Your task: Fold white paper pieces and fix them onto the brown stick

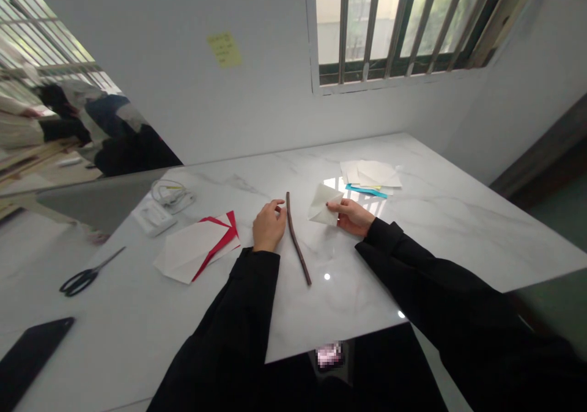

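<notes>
My right hand [352,215] pinches a small folded white paper [323,204] just above the marble table [413,228], fingers closed on its right corner. My left hand [269,224] rests on the table with curled fingers, its fingertips touching the upper end of a thin dark brown stick [298,241] that lies between my two hands. Both arms wear black sleeves.
A folded red-and-white paper [197,248] lies left of my left hand. Scissors [85,274], a white power strip with cable [158,210] and a dark flat object [27,357] sit further left. A stack of white and blue papers [370,176] lies at the back right.
</notes>
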Demonstrator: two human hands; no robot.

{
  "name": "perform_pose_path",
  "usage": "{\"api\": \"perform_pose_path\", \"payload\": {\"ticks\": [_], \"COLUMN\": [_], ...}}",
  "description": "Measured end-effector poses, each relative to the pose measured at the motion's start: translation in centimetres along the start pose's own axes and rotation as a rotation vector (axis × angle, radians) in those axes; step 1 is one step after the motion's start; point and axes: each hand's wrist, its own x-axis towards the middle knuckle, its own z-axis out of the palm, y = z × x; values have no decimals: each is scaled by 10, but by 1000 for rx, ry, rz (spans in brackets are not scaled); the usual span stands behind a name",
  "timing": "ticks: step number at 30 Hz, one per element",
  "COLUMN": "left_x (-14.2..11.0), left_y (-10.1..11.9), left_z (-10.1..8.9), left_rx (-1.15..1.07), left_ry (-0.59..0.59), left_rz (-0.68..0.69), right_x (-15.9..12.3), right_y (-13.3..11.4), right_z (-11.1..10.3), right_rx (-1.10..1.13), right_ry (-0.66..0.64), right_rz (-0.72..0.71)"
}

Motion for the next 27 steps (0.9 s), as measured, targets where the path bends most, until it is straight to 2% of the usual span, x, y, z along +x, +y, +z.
{"api": "perform_pose_path", "payload": {"ticks": [6, 9, 12, 15, 19, 22, 27], "left_x": [17, 24, 29, 28, 11, -4, -14], "left_y": [10, 6, -1, 1, 21, 38, 50], "left_z": [10, 11, 8, 3, 0, 0, -2], "left_rx": [153, 139, -26, -363, -860, -951, -1038], "left_ry": [-76, -80, -63, -94, -301, -360, -349], "left_rz": [-3, 14, -56, -133, -95, -59, -74], "right_x": [-1, -1, -1, 0, 0, -1, -3], "right_y": [1, 1, 1, 2, 3, 3, 2], "right_z": [8, 7, 5, 4, 4, 3, -1], "right_rx": [-89, -91, -89, -84, -80, -66, -35], "right_ry": [-75, -116, -127, -150, -223, -255, -228], "right_rz": [35, 49, 63, 81, 101, 97, 73]}}
